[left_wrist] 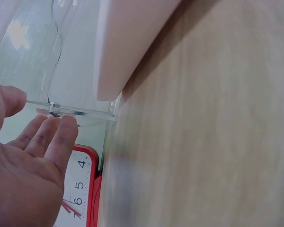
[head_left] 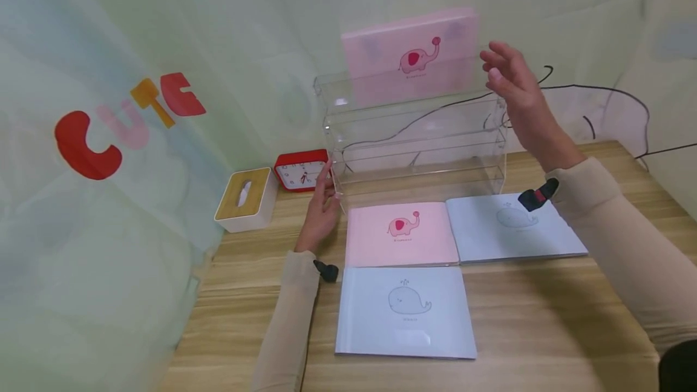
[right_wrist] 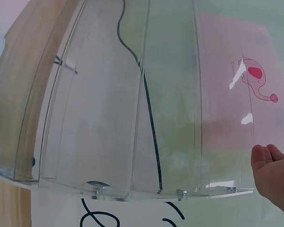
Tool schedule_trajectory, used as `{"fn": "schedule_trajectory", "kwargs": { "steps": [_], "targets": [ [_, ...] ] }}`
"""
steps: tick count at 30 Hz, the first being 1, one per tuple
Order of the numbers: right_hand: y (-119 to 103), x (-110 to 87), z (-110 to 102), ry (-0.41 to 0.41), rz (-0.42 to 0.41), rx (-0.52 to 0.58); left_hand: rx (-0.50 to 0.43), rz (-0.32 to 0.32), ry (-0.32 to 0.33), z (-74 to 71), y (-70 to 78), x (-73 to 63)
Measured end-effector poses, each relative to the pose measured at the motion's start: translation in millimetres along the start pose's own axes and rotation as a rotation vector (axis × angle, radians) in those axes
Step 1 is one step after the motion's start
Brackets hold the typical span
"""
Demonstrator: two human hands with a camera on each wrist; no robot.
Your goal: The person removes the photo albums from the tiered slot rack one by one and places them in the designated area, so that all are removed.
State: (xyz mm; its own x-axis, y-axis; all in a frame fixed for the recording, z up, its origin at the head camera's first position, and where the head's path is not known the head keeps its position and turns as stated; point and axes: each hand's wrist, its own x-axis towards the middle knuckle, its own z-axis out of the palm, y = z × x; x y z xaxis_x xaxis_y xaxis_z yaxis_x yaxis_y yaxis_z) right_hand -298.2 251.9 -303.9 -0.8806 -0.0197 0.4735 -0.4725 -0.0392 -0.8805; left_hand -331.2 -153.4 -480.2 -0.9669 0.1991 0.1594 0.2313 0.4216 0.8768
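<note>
A clear acrylic rack (head_left: pixel 416 153) with several tiers stands at the back of the table. In its top tier a pink book (head_left: pixel 376 56) with an elephant picture stands upright. My left hand (head_left: pixel 320 219) is at the rack's lower left side, its fingers extended; in the left wrist view the fingertips (left_wrist: pixel 66 125) are at the edge of the clear side panel, and I cannot tell if they press it. Up at the top right of the rack my right hand (head_left: pixel 517 92) is raised with relaxed fingers and holds nothing. A gap separates it from the pink book.
Before the rack lie another pink elephant book (head_left: pixel 370 235), a blue whale book (head_left: pixel 479 241) to its right and a second blue whale book (head_left: pixel 365 313) nearer. A red clock (head_left: pixel 291 174) and a tissue box (head_left: pixel 258 207) stand left, beside a fabric wall.
</note>
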Motion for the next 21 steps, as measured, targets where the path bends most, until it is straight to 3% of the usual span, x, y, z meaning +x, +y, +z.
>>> {"fn": "schedule_trajectory", "kwargs": {
  "steps": [16, 21],
  "targets": [
    [-2.2, 32.3, -4.2, 0.040, -0.027, 0.122, -0.023, 0.002, -0.003, -0.1, 2.1, -0.4],
    [-3.4, 40.7, -4.0, 0.034, -0.032, 0.106, -0.012, -0.007, 0.001, -0.4, 2.1, -1.1]
  ]
}}
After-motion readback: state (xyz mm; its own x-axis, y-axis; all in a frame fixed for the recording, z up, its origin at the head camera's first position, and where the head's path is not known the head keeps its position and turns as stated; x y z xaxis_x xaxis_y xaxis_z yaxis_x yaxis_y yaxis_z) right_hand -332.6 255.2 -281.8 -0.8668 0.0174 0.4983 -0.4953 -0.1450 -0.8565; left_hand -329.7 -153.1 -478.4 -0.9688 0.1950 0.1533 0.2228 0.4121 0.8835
